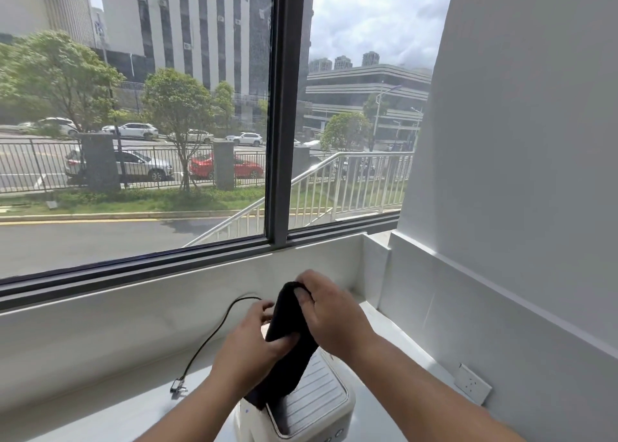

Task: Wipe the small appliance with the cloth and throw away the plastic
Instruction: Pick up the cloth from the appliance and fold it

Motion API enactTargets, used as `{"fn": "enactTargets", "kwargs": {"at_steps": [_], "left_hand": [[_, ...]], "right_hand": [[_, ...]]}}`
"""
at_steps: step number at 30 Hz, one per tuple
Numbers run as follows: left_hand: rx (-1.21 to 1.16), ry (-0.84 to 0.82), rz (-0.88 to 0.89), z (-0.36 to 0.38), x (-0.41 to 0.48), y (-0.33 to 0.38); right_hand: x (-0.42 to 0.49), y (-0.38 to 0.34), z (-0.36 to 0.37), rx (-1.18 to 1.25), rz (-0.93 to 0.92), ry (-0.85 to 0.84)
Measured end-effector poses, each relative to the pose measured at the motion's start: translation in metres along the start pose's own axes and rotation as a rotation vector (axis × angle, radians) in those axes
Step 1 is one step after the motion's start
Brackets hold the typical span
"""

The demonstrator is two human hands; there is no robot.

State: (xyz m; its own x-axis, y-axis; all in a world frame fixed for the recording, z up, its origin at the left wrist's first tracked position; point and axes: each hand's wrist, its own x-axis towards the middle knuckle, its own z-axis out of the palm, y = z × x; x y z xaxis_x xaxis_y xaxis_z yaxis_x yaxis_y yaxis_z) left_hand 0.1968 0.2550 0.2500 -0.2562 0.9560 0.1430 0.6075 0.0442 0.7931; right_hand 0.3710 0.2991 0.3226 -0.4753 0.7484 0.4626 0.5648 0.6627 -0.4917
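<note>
Above the white appliance [311, 405], both the left hand [249, 344] and the right hand [331, 318] gripped the limp black cloth [287, 344], probably best bunched firmly.

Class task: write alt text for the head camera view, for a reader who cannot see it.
Two bare hands, left hand and right hand, hold a black cloth above a small white appliance on a white ledge under a large window. A black power cord lies unplugged beside it; a wall socket sits to the right.
</note>
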Motion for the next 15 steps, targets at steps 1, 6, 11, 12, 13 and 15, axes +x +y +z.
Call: {"fn": "enactTargets", "kwargs": {"at_steps": [1, 6, 11, 12, 13, 15], "left_hand": [[-0.048, -0.007, -0.024, -0.002, 0.003, 0.005], [0.028, 0.087, 0.0, -0.008, 0.012, 0.025], [0.078, 0.212, -0.016, -0.018, 0.013, 0.034], [0.082, 0.236, -0.023, -0.021, 0.013, 0.036], [0.087, 0.256, -0.03, -0.025, 0.014, 0.038], [0.12, 0.281, -0.037, -0.032, 0.014, 0.042]], "right_hand": [[0.004, 0.001, -0.003, 0.032, -0.023, 0.03], [0.018, 0.018, -0.013, 0.119, -0.074, 0.131], [0.026, 0.043, -0.017, 0.141, -0.073, 0.139], [0.027, 0.047, -0.018, 0.131, -0.079, 0.118], [0.027, 0.05, -0.018, 0.12, -0.082, 0.079], [0.029, 0.056, -0.018, 0.117, -0.078, -0.046]]}}
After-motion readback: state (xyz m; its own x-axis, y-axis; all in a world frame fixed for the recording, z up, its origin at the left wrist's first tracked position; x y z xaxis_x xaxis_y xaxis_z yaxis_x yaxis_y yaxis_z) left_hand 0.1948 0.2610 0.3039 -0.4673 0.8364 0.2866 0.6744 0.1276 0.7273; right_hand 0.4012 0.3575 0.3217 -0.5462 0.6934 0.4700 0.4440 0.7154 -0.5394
